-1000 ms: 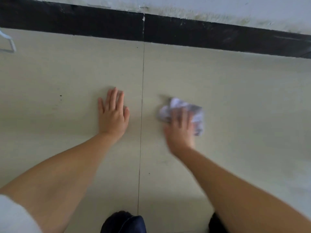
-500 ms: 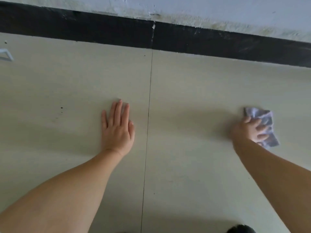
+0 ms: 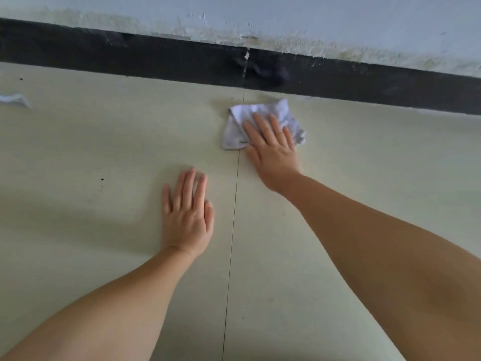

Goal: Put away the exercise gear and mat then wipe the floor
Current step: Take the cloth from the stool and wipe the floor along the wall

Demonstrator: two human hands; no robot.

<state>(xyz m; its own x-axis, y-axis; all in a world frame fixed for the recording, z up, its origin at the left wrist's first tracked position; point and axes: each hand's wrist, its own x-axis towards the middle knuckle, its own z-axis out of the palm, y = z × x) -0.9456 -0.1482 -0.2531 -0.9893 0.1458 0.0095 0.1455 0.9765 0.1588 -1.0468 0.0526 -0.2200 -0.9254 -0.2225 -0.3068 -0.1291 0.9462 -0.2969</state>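
Pale cream floor tiles (image 3: 364, 204) run up to a black skirting band (image 3: 156, 58) along the base of a scuffed, flaking white wall (image 3: 338, 19). One thin grout line (image 3: 235, 194) crosses the floor from the skirting toward the person. Their left hand (image 3: 187, 217) lies flat on the tile just left of that line, palm down, fingers straight and close together, holding nothing. Farther out, near the skirting, the right hand (image 3: 270, 144) presses a crumpled white cloth (image 3: 260, 118) onto the floor with straight, slightly spread fingers; the cloth sits across the grout line, its far edge just short of the black band, bunched corners sticking out on both sides of the hand. Both forearms are bare. A few small dark specks (image 3: 102, 179) mark the tile to the left of the left hand, and a pale white object (image 3: 13, 99) shows at the left edge, too cut off to tell what it is.
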